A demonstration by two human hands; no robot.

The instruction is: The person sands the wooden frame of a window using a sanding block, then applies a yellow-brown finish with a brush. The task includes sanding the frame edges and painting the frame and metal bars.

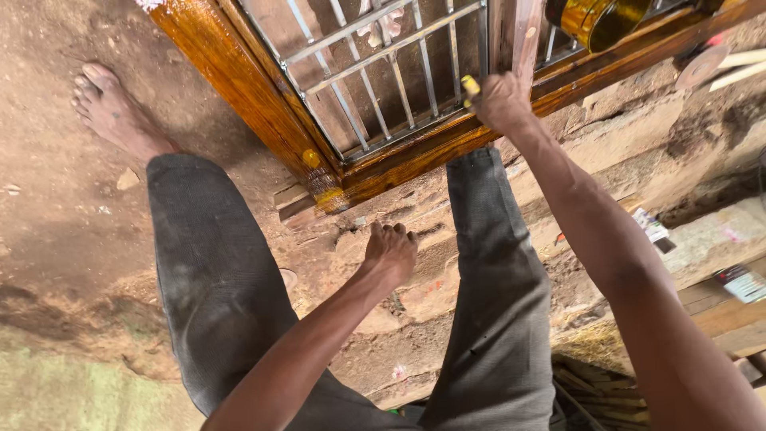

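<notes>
A glossy varnished wooden window frame (239, 80) with a grey metal grille (383, 64) lies on the dirt ground. My right hand (501, 100) is closed around a small yellow-handled tool (471, 85), probably a brush, held at the frame's lower rail beside a vertical bar. My left hand (389, 254) hangs loosely curled over the ground below the frame's corner, holding nothing I can see. My legs in grey trousers (215, 271) stand apart, with one bare foot (112, 112) at the left.
A tin of amber varnish (598, 20) rests on the frame at the top right. Wood offcuts (291, 199) prop the frame's corner. Planks, small packets (654, 227) and scraps lie at the right, and a broom-like bundle (598, 383) sits at the bottom right.
</notes>
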